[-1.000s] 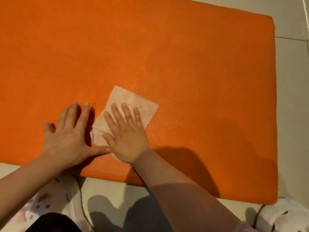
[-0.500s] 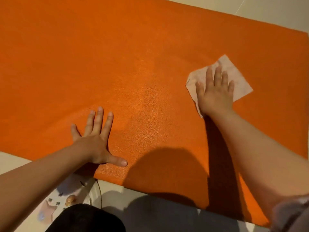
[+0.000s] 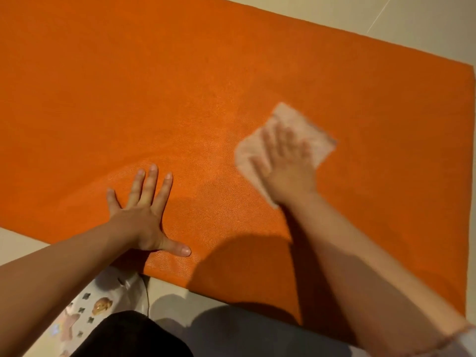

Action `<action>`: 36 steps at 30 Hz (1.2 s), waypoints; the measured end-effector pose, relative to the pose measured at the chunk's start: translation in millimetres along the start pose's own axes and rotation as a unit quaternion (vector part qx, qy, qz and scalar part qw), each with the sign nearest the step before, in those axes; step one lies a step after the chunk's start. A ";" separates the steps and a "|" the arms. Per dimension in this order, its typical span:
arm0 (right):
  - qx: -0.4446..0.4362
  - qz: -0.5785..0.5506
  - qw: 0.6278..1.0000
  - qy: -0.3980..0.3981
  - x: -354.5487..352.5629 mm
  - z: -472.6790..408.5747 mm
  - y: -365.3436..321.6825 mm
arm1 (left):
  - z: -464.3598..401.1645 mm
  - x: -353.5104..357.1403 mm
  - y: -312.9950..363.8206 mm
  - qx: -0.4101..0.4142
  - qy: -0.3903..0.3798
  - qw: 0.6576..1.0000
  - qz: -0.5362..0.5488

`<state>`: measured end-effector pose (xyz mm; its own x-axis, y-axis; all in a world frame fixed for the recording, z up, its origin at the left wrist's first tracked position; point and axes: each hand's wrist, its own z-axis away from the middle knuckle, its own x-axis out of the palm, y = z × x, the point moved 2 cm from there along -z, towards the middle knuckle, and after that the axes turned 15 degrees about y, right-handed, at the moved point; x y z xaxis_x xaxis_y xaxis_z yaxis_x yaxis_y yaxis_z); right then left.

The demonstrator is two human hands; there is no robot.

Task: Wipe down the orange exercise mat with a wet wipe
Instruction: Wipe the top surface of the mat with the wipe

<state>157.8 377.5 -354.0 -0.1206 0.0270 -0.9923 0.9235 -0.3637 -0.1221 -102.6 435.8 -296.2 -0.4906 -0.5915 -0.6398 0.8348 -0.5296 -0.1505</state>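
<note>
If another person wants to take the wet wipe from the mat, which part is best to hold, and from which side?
Probably the far corner of the wet wipe, coming from the far side of the orange mat. The wipe lies flat, and the right hand presses straight fingers on its middle, so only the edges are free. That corner sticks out beyond the fingertips; pinch and peel it up.

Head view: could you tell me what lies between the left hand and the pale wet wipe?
Only bare orange exercise mat, partly shadowed, separates the left hand from the pale wet wipe under the right hand.
</note>
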 end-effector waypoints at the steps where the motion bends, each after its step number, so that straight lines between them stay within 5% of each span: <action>1: 0.047 0.016 0.999 0.005 -4.5 -1.0 35.2 | -0.1 -0.2 0.3 0.001 -0.001 1.000 -0.002; 5: 0.238 0.036 0.971 -0.005 -30.3 20.5 145.8 | -0.3 -1.4 2.1 -0.006 -0.009 1.000 -0.013; 8: 0.329 0.031 0.944 0.015 -19.9 32.2 128.0 | 0.2 -2.5 4.0 -0.010 -0.009 1.000 -0.011; 16: 0.000 -0.073 0.997 0.013 14.5 71.5 -118.2 | 2.5 -3.4 4.4 -0.010 0.008 1.000 -0.008; 20: -0.059 -0.078 0.995 0.013 14.0 62.9 -86.9 | 2.1 -1.9 3.5 -0.002 0.014 1.000 0.002; 27: 0.262 0.006 0.965 0.022 -21.0 71.0 119.2 | 4.8 -1.7 1.9 -0.003 0.011 1.000 -0.003; 31: 0.361 0.010 0.932 0.042 -14.3 80.9 102.1 | 2.4 -4.1 6.0 -0.017 -0.007 1.000 -0.017; 33: 0.321 0.015 0.945 0.057 -3.4 77.3 55.3 | 1.4 -3.9 7.4 -0.022 -0.012 0.999 -0.020; 36: 0.132 -0.021 0.988 0.076 3.0 78.2 -41.6 | 1.0 -3.3 6.6 -0.026 -0.010 0.999 -0.026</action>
<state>90.5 320.0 -350.4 -0.0824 0.1802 -0.9802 0.7895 -0.5884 -0.1746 -95.7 433.7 -294.4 -0.5373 -0.5764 -0.6157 0.8202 -0.5272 -0.2222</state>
